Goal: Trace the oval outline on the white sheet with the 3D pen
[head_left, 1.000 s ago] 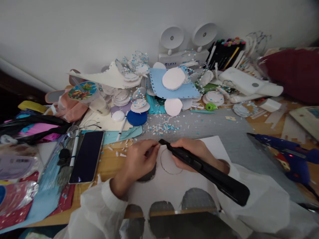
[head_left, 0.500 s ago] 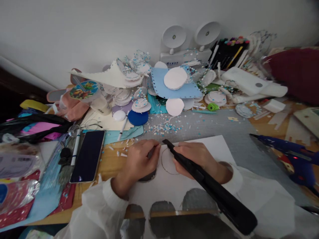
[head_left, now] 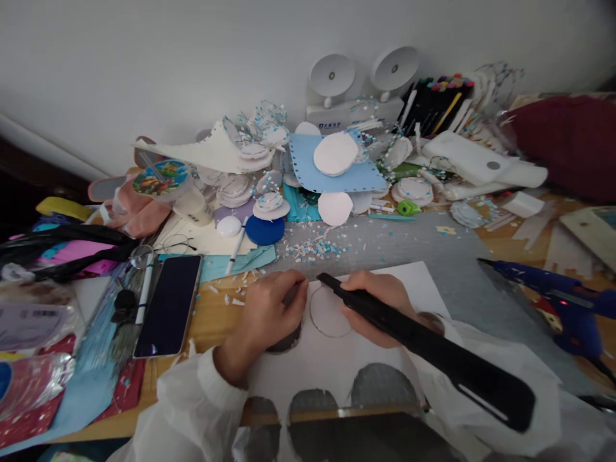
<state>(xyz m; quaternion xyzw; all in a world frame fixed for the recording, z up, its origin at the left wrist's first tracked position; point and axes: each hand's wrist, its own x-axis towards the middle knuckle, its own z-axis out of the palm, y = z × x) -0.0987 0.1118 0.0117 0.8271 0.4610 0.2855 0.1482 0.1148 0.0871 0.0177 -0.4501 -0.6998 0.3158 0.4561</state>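
Note:
A white foam sheet with several round holes cut out lies at the table's near edge. My right hand grips a long black cutting tool, its tip at the top of a circle outline on the sheet. Just left of the circle, my left hand presses the sheet down, fingers curled beside the tool's tip. Both arms wear white sleeves.
A dark phone lies left of my left hand. A blue glue gun rests at the right. Foam discs, a blue sheet, markers and scraps crowd the back of the table by the wall.
The black tool's rear end has swung right and lower while its tip stays at the circle's top. My left hand has barely moved.

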